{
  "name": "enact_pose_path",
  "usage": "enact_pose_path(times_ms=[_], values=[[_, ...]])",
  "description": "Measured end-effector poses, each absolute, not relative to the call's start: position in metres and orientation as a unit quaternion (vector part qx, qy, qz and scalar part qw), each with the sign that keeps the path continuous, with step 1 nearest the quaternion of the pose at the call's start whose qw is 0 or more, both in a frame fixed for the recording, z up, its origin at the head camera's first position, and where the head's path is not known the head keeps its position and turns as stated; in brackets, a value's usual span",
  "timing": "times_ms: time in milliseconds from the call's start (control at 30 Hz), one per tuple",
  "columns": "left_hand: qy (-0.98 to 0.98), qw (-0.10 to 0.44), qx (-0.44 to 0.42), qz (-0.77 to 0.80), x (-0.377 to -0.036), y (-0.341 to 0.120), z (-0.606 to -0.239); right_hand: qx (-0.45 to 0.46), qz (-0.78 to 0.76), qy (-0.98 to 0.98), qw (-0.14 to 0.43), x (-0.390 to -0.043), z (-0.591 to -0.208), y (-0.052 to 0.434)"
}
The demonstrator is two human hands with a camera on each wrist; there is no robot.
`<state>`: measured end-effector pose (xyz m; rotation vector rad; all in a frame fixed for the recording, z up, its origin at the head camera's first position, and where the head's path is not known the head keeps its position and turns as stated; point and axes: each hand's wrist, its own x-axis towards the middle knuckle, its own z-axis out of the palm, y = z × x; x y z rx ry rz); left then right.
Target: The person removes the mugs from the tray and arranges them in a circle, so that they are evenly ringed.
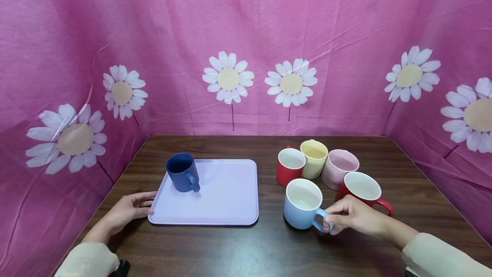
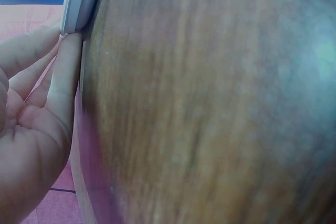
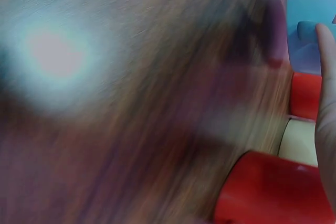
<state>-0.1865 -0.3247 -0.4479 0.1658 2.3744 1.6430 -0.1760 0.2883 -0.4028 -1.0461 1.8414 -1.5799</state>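
Note:
By its handle, my right hand [image 1: 355, 217] pinches a light blue mug [image 1: 297, 213] with a white inside, upright at the front of a mug group. The right wrist view has the same light blue mug [image 3: 304, 6] at its upper right edge, the hand partly over it. My left hand [image 1: 128, 210] touches the left rim of a lilac tray [image 1: 223, 208] with fairly straight fingers. In the left wrist view the fingertips meet the tray's edge [image 2: 79, 3]. On the tray's left side stands a dark blue mug [image 1: 182, 176], handle toward the front right.
Behind the light blue mug stand a red mug [image 1: 287, 172], a yellow mug [image 1: 315, 161] and a pink mug [image 1: 338, 172]. Another red mug [image 1: 355, 187] is right behind my right hand. A pink flowered cloth [image 1: 246, 20] surrounds the brown wooden table [image 1: 215, 251].

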Motion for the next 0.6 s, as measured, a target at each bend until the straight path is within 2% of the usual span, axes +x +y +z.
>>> enact_pose_path(times_ms=[600], values=[[0.814, 0.126, 0.058, 0.565, -0.187, -0.325, -0.448, -0.352, -0.613, 0.663, 0.247, -0.161, -0.415, 0.332]])
